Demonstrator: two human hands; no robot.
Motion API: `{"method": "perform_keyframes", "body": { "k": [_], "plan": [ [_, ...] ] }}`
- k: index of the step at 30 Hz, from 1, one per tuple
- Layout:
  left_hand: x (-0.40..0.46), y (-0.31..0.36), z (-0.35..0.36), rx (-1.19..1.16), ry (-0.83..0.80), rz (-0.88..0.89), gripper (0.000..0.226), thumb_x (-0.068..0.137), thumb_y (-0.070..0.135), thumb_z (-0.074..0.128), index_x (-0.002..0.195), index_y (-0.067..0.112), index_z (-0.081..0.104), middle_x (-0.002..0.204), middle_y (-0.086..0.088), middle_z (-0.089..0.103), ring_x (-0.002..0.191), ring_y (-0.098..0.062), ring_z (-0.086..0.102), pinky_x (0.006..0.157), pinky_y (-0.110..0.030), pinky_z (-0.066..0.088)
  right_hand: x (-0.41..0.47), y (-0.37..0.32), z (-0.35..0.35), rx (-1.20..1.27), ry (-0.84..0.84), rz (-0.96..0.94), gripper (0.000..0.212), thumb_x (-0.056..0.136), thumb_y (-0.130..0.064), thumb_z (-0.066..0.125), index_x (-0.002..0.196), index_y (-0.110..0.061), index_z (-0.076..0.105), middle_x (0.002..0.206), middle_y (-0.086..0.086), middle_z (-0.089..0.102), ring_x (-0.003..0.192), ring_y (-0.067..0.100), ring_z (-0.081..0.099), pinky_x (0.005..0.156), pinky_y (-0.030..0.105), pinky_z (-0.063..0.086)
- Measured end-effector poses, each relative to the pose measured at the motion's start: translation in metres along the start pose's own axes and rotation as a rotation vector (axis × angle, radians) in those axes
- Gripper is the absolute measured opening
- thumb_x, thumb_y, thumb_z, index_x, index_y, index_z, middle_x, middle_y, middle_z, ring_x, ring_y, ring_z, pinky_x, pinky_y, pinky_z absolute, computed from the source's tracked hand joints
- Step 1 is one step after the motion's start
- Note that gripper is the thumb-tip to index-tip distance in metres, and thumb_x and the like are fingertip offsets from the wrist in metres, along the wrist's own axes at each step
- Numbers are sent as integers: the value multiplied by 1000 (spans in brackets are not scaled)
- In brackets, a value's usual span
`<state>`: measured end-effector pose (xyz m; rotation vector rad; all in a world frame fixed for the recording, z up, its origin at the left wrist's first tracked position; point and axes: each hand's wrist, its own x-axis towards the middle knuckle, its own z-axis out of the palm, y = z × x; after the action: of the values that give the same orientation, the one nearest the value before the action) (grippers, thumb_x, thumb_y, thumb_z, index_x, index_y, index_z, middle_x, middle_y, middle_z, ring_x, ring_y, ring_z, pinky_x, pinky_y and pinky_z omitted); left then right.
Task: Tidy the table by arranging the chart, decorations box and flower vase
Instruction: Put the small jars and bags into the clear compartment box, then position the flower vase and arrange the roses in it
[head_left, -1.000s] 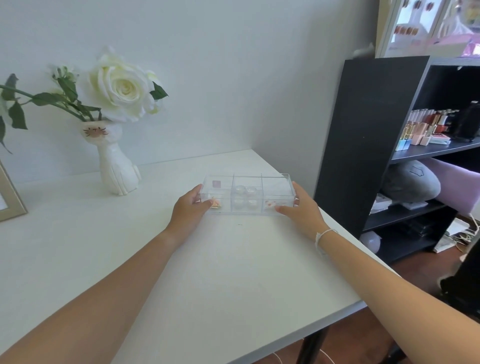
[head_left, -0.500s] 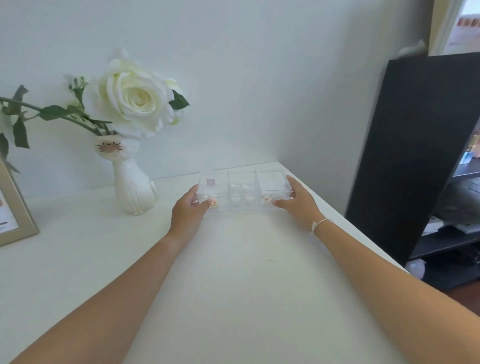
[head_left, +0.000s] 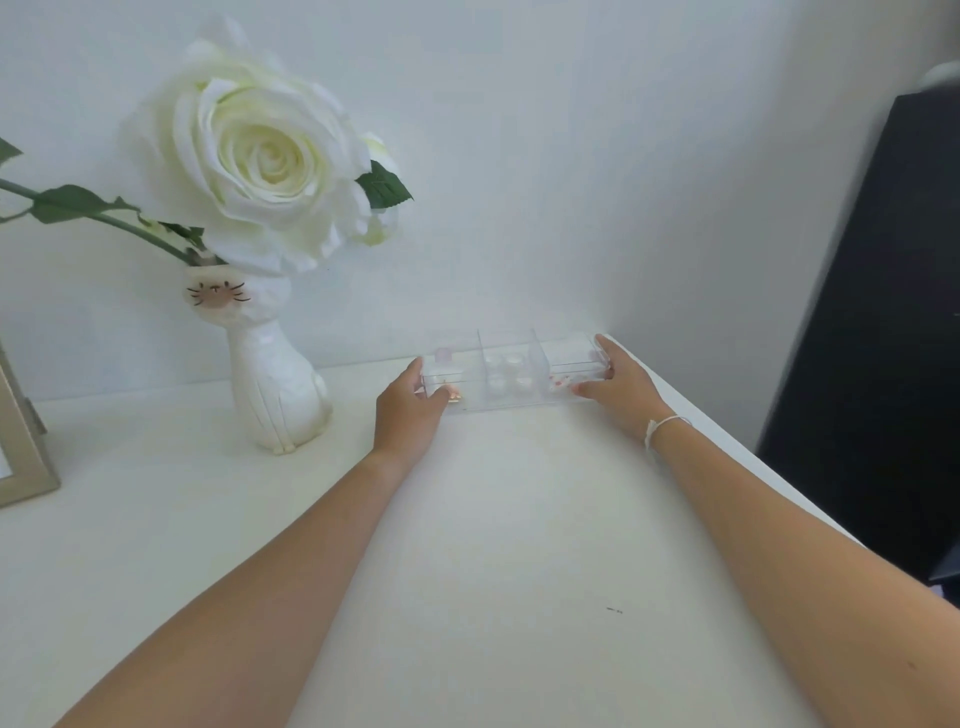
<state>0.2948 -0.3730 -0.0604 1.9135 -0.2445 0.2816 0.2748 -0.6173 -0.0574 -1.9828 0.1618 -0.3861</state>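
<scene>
A clear plastic decorations box (head_left: 511, 376) with three compartments lies on the white table (head_left: 467, 545), close to the back wall near the right corner. My left hand (head_left: 410, 410) grips its left end and my right hand (head_left: 618, 387) grips its right end. Small pale pieces show in the middle compartment. To the left stands a white cat-shaped flower vase (head_left: 275, 384) holding a large white rose (head_left: 254, 150). The framed chart (head_left: 23, 452) leans at the far left edge, mostly cut off.
The white wall runs right behind the box and vase. A black shelf unit (head_left: 872, 332) stands past the table's right edge. A green stem with leaves (head_left: 78, 205) reaches left from the vase.
Both hands have pushed the clear box away from me toward the back wall. The view has moved closer and turned left, so the shelf contents are out of sight.
</scene>
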Motion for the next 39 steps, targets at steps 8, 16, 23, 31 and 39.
{"method": "perform_keyframes", "body": {
  "k": [8,16,23,31,39],
  "plan": [
    [11,-1,7,22,48,34,3,82,16,62,82,18,61,70,16,55,68,-7,47,54,-4,34,24,4,2,-26,-6,43,78,79,-17,68,144,-24,26,142,1,43,122,17,45,89,22,32],
    [10,0,6,24,38,39,14,82,18,62,75,27,55,76,19,56,81,-4,51,58,0,33,28,4,5,-43,-5,43,76,81,-17,66,144,-27,24,142,4,42,125,20,43,91,23,34],
    [13,-6,6,15,33,58,7,83,18,61,79,23,58,79,16,59,82,-9,53,55,-6,34,26,4,8,-31,16,47,77,82,-17,65,145,-27,21,144,4,40,126,18,42,89,22,32],
    [4,-6,3,-33,64,-47,40,82,29,66,120,29,53,106,6,44,96,-17,47,79,-25,35,11,5,8,-20,131,-8,80,80,-15,67,145,-22,21,149,1,33,136,19,34,111,37,31],
    [-44,0,-24,-58,40,-70,56,86,27,60,138,23,41,136,-2,51,105,-12,51,81,-22,35,-41,-3,6,-33,247,-20,65,82,-11,61,140,-20,32,139,4,43,125,23,43,103,32,35]
  ]
}}
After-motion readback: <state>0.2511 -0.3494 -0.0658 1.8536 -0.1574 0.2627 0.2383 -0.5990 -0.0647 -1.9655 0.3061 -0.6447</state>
